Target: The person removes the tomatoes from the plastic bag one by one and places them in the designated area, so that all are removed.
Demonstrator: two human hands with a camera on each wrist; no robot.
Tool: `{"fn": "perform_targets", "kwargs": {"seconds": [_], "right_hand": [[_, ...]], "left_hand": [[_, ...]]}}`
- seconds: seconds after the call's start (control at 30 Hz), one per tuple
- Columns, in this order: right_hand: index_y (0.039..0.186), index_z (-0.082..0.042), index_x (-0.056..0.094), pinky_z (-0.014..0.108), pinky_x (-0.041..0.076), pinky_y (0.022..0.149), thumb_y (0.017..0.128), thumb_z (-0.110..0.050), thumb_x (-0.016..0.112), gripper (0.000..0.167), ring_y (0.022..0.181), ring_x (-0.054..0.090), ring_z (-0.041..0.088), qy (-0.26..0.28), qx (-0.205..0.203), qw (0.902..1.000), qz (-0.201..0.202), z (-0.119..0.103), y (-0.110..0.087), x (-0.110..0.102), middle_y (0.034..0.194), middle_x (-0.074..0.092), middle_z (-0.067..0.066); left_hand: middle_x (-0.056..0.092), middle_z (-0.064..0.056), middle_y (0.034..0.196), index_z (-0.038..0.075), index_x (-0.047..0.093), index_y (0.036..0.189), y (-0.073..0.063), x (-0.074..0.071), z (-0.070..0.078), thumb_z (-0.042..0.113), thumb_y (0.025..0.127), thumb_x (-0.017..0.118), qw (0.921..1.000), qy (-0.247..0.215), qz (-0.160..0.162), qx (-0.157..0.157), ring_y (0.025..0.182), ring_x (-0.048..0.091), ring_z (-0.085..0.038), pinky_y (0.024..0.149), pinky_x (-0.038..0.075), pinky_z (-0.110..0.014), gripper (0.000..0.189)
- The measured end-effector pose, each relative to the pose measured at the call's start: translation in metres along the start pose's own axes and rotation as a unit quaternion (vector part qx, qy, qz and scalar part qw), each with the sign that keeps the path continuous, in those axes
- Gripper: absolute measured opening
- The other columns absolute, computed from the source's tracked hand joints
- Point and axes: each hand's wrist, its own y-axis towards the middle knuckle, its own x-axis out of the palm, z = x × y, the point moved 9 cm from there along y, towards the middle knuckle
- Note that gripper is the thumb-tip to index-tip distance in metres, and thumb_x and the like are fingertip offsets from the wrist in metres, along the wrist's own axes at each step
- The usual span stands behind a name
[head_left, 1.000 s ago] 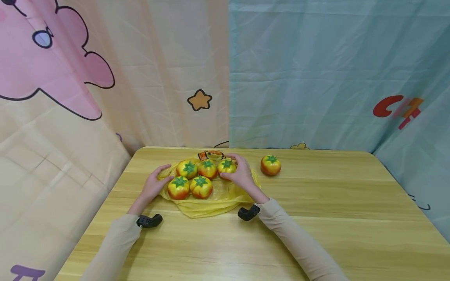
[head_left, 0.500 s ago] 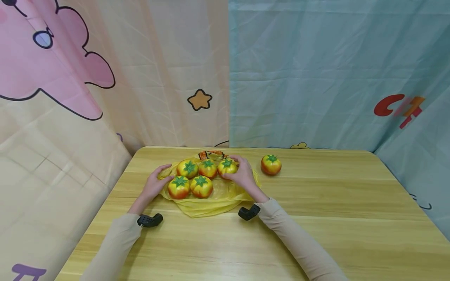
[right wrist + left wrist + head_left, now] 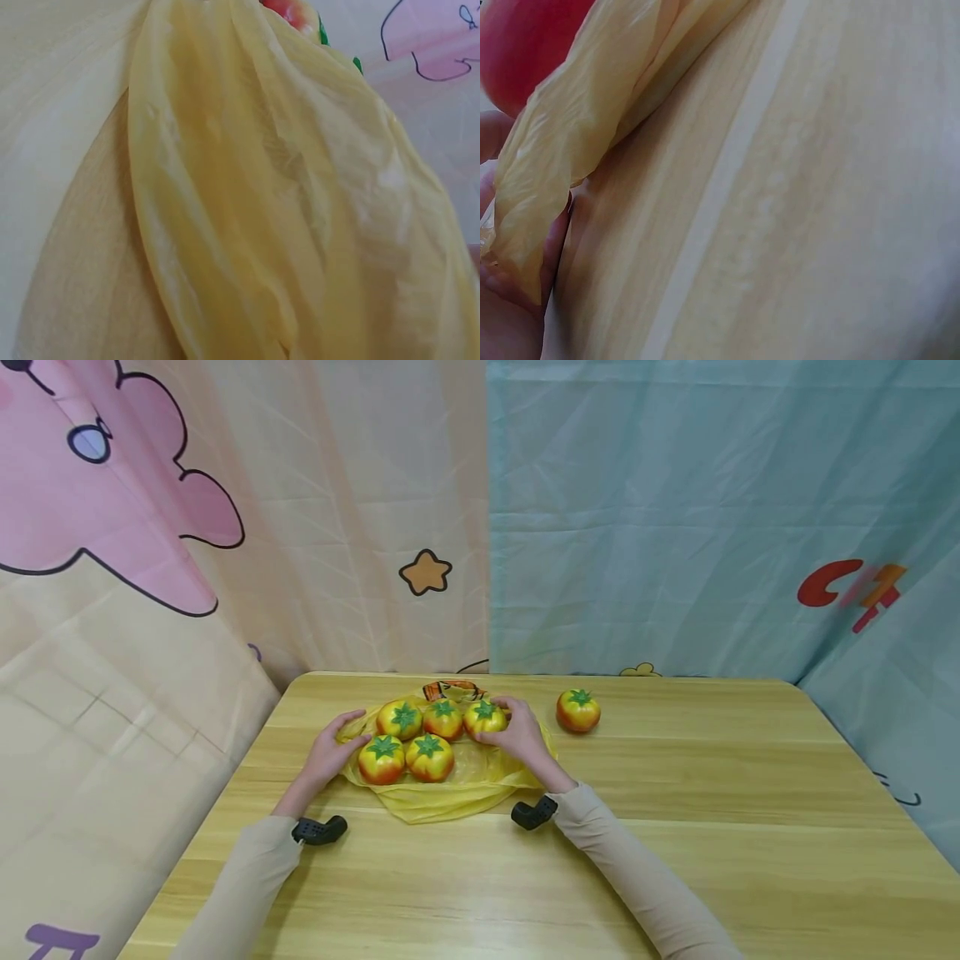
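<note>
Several yellow-and-red tomatoes with green star-shaped tops sit together in a crumpled yellow plastic bag (image 3: 431, 802), its mouth spread on the table. My right hand (image 3: 525, 735) has thumb and fingers around the back-right tomato (image 3: 483, 717). At the bag's left edge is my left hand (image 3: 327, 752), thumb and fingers spread beside the front-left tomato (image 3: 382, 762). In the left wrist view, bag film (image 3: 570, 127) drapes over that hand, near a red tomato side (image 3: 529, 45). Bag film (image 3: 262, 195) largely fills the right wrist view and hides most of the right hand.
One loose tomato (image 3: 577, 711) stands on the wooden table (image 3: 675, 793), right of the bag. Patterned curtains (image 3: 637, 527) hang behind the table and at both sides. Orange-and-black print (image 3: 453, 690) shows on the bag's far end.
My right hand has shifted very slightly around the back-right tomato, its fingers a little lower. The left hand, bag and other tomatoes stay in place.
</note>
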Motion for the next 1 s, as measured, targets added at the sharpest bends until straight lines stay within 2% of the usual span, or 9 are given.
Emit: {"fn": "perform_targets", "kwargs": {"seconds": [0.43, 0.7, 1.0], "right_hand": [[0.129, -0.006, 0.057, 0.043, 0.051, 0.094, 0.071, -0.015, 0.085, 0.065, 0.110, 0.057, 0.033, 0.006, -0.004, 1.0000, 0.002, 0.0039, 0.0008, 0.0018, 0.130, 0.054, 0.017], [0.131, -0.007, 0.056, 0.043, 0.051, 0.094, 0.072, -0.014, 0.084, 0.066, 0.109, 0.057, 0.033, 0.001, -0.004, 1.0000, 0.002, -0.0001, 0.0020, -0.0004, 0.131, 0.052, 0.017], [0.130, -0.006, 0.056, 0.044, 0.050, 0.094, 0.072, -0.015, 0.084, 0.065, 0.110, 0.056, 0.032, 0.008, 0.000, 1.0000, 0.005, 0.0010, -0.0032, -0.0002, 0.130, 0.052, 0.017]], "left_hand": [[0.038, -0.022, 0.149, 0.001, 0.044, 0.140, 0.0007, 0.0000, 0.0003, 0.015, 0.094, 0.061, 0.9999, -0.004, 0.009, 0.006, 0.143, 0.025, -0.039, 0.118, 0.017, -0.056, 0.051], [0.036, -0.020, 0.151, 0.003, 0.043, 0.141, 0.0034, -0.0017, 0.0001, 0.019, 0.094, 0.062, 1.0000, -0.007, 0.001, 0.007, 0.145, 0.022, -0.038, 0.118, 0.015, -0.056, 0.053], [0.036, -0.021, 0.151, 0.002, 0.042, 0.142, 0.0004, -0.0008, -0.0013, 0.020, 0.094, 0.062, 1.0000, -0.007, -0.001, 0.005, 0.144, 0.022, -0.039, 0.118, 0.015, -0.057, 0.055]]}}
